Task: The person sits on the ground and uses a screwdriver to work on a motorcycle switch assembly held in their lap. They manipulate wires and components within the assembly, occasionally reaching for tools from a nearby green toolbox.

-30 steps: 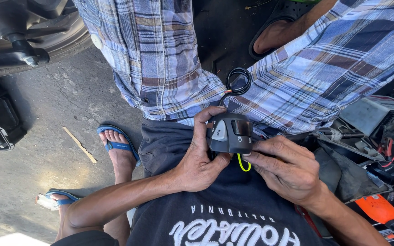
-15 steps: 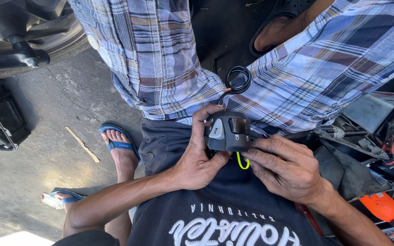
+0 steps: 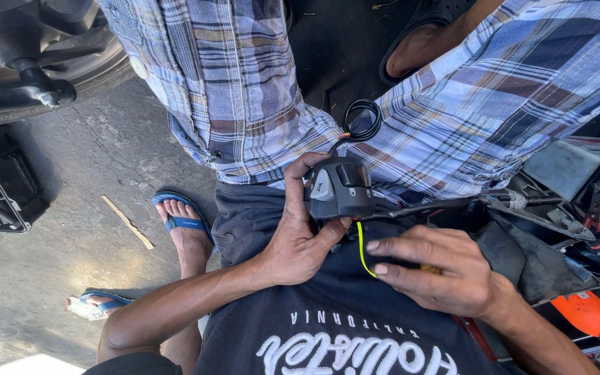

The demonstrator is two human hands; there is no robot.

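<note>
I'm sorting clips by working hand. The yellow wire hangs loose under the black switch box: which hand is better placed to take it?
Probably the right hand: its fingertips lie beside the yellow wire, while the left hand is wrapped around the switch box.

A dark grey handlebar switch housing [image 3: 340, 186], blocky with rounded corners and a pale button on its face, is held upright just above the black shirt [image 3: 328, 305]. A thin yellow-green wire [image 3: 360, 248] is seen hanging from its underside, curving down across that shirt. A coiled black cable [image 3: 362, 119] is seen just above the housing.
</note>
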